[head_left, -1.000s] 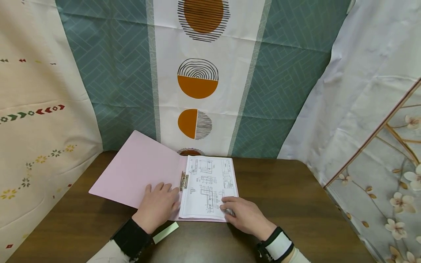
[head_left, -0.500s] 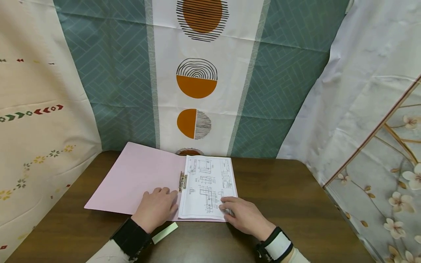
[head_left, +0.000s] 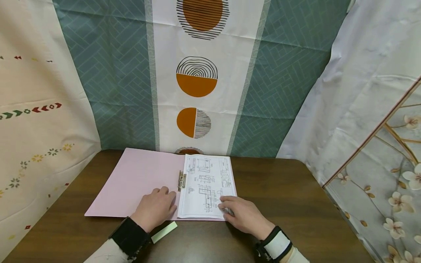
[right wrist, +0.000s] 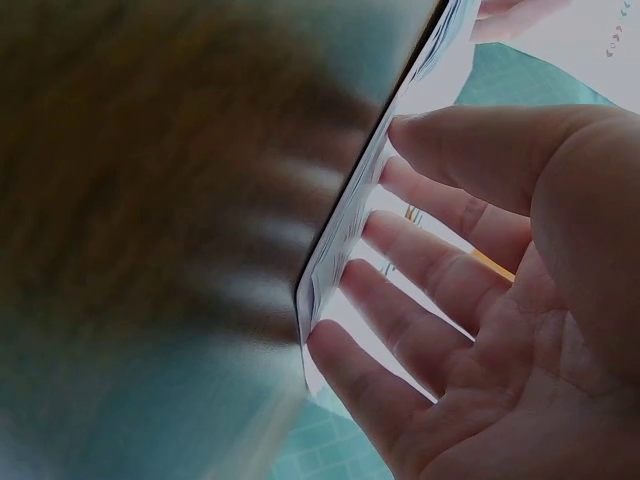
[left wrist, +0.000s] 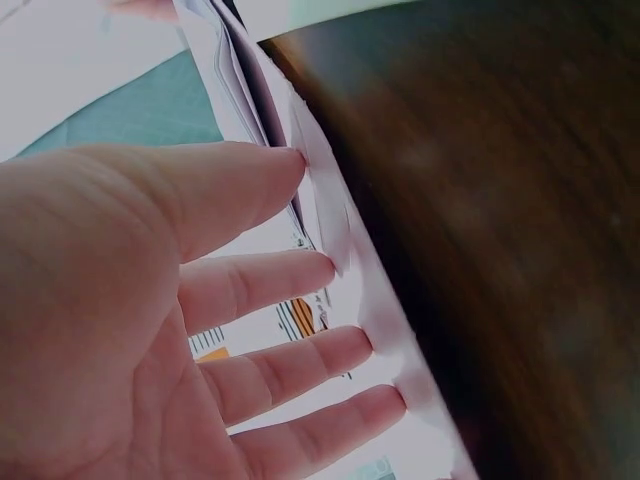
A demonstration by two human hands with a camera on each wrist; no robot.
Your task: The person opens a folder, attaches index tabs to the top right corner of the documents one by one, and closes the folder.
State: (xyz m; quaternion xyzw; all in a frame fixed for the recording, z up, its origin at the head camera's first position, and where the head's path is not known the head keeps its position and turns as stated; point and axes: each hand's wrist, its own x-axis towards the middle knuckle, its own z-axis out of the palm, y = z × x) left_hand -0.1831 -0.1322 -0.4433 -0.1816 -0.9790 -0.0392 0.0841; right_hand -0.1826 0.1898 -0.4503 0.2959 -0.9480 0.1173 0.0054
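Note:
A pink folder (head_left: 138,179) lies opened on the table, its cover spread to the left. On its right side sits a stack of white paper (head_left: 207,171) printed with technical drawings, beside a metal clip (head_left: 182,180) at the spine. My left hand (head_left: 154,207) rests on the pink cover near the spine, its fingertips (left wrist: 385,400) touching the surface with nothing gripped. My right hand (head_left: 245,213) lies over the lower right corner of the papers; in the right wrist view its relaxed fingertips (right wrist: 330,345) touch the sheets.
A pale green strip (head_left: 164,232) lies on the brown wooden table (head_left: 283,190) just in front of the folder, by my left wrist. A patterned curtain (head_left: 128,80) hangs right behind the table, with more cloth at both sides.
The folder's raised left cover has come down toward the table, its far corner dropping. My left hand has shifted slightly on it; my right hand has stayed on the papers.

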